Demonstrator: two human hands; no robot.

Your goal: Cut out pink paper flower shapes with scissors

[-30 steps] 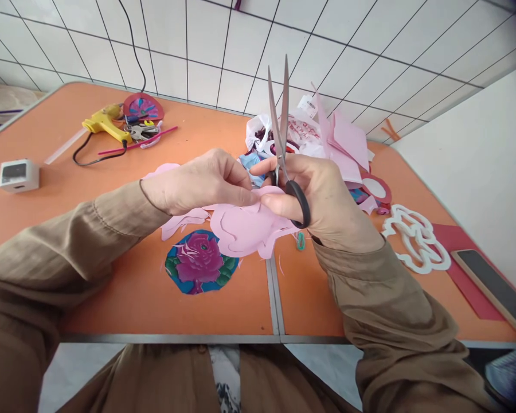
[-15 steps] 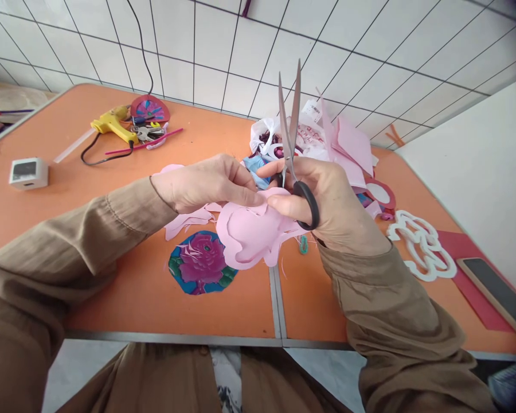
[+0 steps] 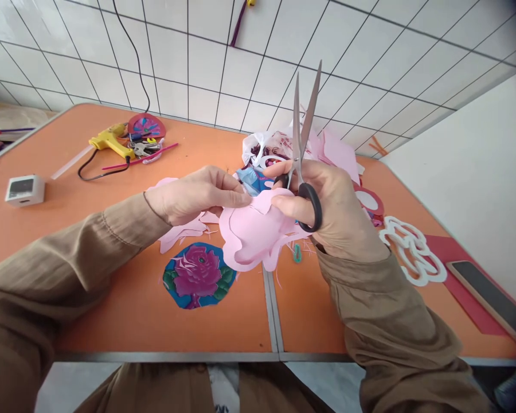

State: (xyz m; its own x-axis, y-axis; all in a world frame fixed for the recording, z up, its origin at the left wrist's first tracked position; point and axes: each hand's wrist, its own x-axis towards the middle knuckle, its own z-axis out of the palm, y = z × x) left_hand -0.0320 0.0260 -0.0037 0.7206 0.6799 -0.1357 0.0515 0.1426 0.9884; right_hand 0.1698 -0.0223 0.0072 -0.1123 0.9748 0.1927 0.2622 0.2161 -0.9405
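Pinches pink wavy-edged craft sheet (image 3: 251, 235) in left hand (image 3: 193, 195) grip, just above orange table (image 3: 133, 310), to steady edge; clamps black-handled steel scissors (image 3: 300, 150) in right hand (image 3: 344, 212), blades upward, parted, clear of sheet.

The left hand (image 3: 189, 195) pinches the top edge of a pink foam cut-out (image 3: 251, 232) held above the orange table (image 3: 133, 304). The right hand (image 3: 331, 206) grips the same edge while holding scissors (image 3: 303, 137) (blades slightly parted, pointing up at the tiled wall (image 3: 223, 63)). A rose picture (image 3: 196, 275) lies just below. A yellow glue gun (image 3: 109, 139) and a small white box (image 3: 24, 189) sit far left; a white foam outline (image 3: 410, 249) lies right.
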